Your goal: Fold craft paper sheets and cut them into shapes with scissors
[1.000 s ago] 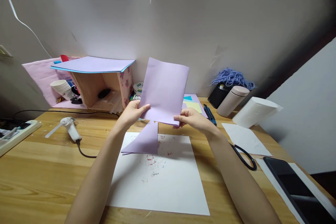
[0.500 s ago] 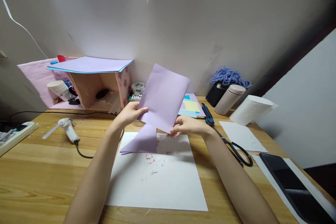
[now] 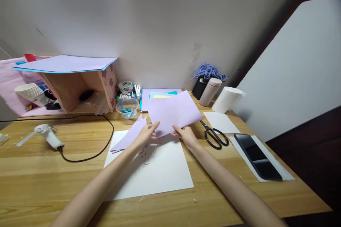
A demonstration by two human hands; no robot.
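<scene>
A flat sheet of purple paper [image 3: 176, 111] is held between my two hands above the desk, tilted up to the right. My left hand [image 3: 149, 131] pinches its lower left edge, thumb on top. On its lower right edge, my right hand [image 3: 183, 133] grips with the thumb over the paper. Just left of my left hand, a folded purple paper piece [image 3: 129, 136] rests on a large white sheet [image 3: 160, 173] marked with small coloured smudges. Black-handled scissors [image 3: 213, 136] lie to the right, their blade tips hidden by the purple paper.
Behind stand a clear plastic bowl [image 3: 127, 108], markers [image 3: 137, 91], stacked coloured paper [image 3: 145, 99] and an open box [image 3: 108, 88]. A glue gun [image 3: 49, 136] with its cable lies left. On the right are a thermos [image 3: 210, 92], a tissue roll [image 3: 226, 100] and a phone [image 3: 257, 156].
The held purple sheet has turned clockwise and come lower, toward the right of the folded piece. My hands moved with it, closer together. The camera view has swung right.
</scene>
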